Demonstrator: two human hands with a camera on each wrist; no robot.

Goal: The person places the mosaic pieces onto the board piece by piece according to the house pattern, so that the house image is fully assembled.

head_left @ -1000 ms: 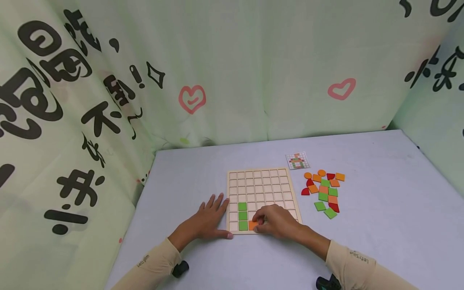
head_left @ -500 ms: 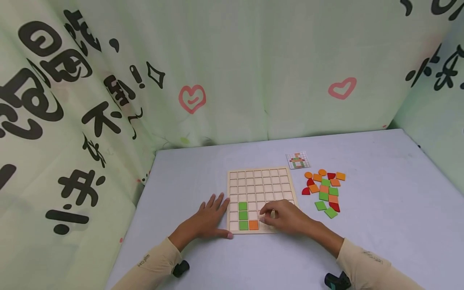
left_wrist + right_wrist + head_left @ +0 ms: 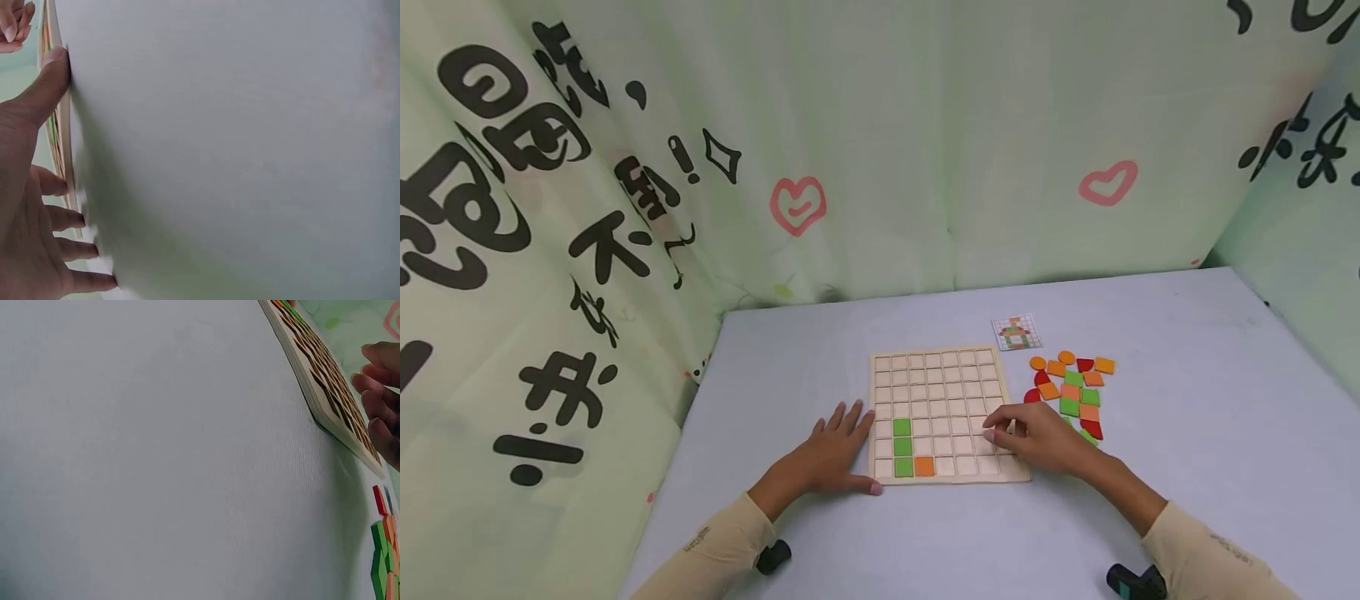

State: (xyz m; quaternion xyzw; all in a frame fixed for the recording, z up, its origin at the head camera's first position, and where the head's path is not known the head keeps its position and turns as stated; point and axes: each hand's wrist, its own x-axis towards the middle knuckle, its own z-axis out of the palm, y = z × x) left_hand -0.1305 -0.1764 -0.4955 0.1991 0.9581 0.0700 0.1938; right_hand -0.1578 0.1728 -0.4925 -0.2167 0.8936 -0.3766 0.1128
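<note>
While the left hand (image 3: 831, 458) sits fingers spread at the grid board's (image 3: 934, 377) left edge, the right hand (image 3: 1037, 433) kinda hovers over its right edge, fingers loosely curled.

Beige sleeves (image 3: 718, 542), dark lettering (image 3: 1230, 549); two black wrist devices (image 3: 773, 557); left hand (image 3: 830, 458), right hand (image 3: 1041, 435) bare.

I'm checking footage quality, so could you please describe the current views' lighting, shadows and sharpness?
Head view: fairly even light, grid lines readable on the pale wooden grid board; left wrist view: dimmer, soft greenish shadow across the flat pale tabletop; right wrist view: also dim, soft-edged shadow beside the board.
</note>
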